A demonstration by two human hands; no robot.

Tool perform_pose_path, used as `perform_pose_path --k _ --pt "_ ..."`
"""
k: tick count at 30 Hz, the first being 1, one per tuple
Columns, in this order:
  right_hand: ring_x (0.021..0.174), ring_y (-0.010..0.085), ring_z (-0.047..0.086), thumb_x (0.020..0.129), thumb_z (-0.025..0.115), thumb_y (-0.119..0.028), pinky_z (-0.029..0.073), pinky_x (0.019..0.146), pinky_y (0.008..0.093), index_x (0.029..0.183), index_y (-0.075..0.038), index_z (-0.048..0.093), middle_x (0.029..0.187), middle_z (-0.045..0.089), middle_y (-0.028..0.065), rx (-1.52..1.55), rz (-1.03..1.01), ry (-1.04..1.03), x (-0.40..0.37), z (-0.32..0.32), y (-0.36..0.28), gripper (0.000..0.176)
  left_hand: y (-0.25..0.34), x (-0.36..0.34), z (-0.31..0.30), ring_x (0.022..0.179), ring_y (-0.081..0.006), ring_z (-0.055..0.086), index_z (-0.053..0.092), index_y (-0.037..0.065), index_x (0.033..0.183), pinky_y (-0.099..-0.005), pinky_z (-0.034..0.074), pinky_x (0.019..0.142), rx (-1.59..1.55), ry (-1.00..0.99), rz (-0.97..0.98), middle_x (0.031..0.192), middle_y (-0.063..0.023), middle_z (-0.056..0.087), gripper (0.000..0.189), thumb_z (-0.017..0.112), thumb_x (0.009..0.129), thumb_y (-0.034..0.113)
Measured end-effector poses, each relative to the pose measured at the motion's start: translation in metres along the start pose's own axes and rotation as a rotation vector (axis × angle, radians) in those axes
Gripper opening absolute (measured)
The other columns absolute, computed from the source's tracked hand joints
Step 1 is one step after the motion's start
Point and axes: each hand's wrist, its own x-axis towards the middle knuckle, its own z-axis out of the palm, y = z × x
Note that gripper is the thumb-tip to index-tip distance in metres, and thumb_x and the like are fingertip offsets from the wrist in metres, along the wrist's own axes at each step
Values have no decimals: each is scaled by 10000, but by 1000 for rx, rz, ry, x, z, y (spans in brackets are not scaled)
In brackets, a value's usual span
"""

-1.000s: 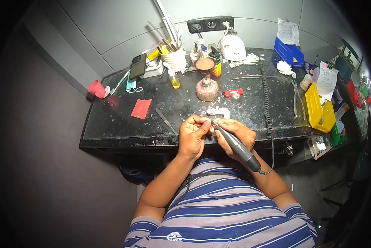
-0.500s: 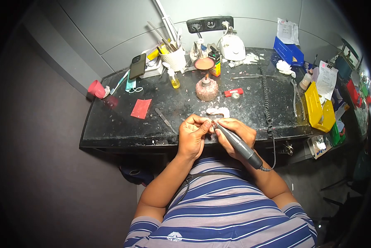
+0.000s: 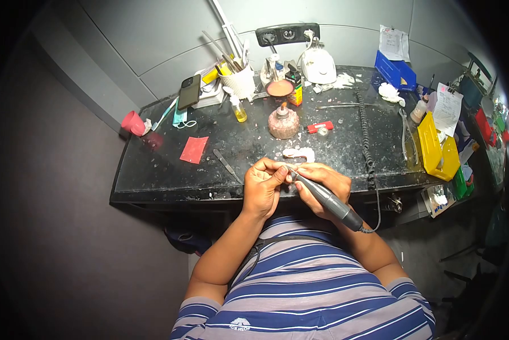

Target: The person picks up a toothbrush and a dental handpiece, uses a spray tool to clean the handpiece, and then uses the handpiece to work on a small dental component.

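My right hand (image 3: 329, 184) is closed around a dark grey rotary handpiece (image 3: 332, 203), which slants from lower right up to my left fingertips. A cord leaves its rear end. My left hand (image 3: 262, 184) is pinched shut at the handpiece's tip; the small thing between thumb and fingers is mostly hidden and too small to name. Both hands meet over the front edge of the bench. Just beyond them lies a white, curved piece (image 3: 299, 153) like a dental arch. Left of my left hand is a thin metal spatula (image 3: 227, 165).
On the black bench (image 3: 164, 179) stand a lit spirit burner (image 3: 284, 123), a yellow-liquid bottle (image 3: 239, 109) and a white pot of tools (image 3: 238, 83). A red lighter (image 3: 320, 127), a red sheet (image 3: 194, 149) and a coiled cord (image 3: 365, 130) lie around. A yellow bin (image 3: 430, 150) sits right.
The handpiece has turned slightly, its rear end shifting a little to the right. Both hands stay in nearly the same place, fingertips together.
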Motion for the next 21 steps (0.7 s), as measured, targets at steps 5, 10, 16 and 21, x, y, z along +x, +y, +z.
perform_pose_path --k 5,10,16,21 --pt "888 275 773 884 734 24 617 804 348 1047 88 696 974 760 228 101 147 107 -8 -4 2 180 5 -1 3 852 -184 695 637 4 1034 -298 576 833 7 -49 -21 1065 -195 747 65 688 994 2" --pt "873 271 772 880 733 29 613 796 343 1041 91 693 965 759 225 56 110 99 -4 -5 -2 177 5 -1 4 880 -180 690 635 5 1082 -295 567 843 1 -76 -7 1078 -174 737 97 682 998 -3" --pt "867 288 774 866 741 24 612 796 354 1039 89 697 948 760 226 43 90 99 -3 -5 -1 191 6 0 5 886 -179 678 627 5 1138 -298 560 842 0 -86 -3 1092 -164 722 132 662 1010 -3" --pt "865 289 775 865 742 22 612 791 353 1043 86 696 947 760 225 32 89 94 -3 -5 -2 194 7 0 6 896 -177 673 630 -4 1197 -297 554 849 27 -73 -15 1117 -161 711 163 630 1038 32"
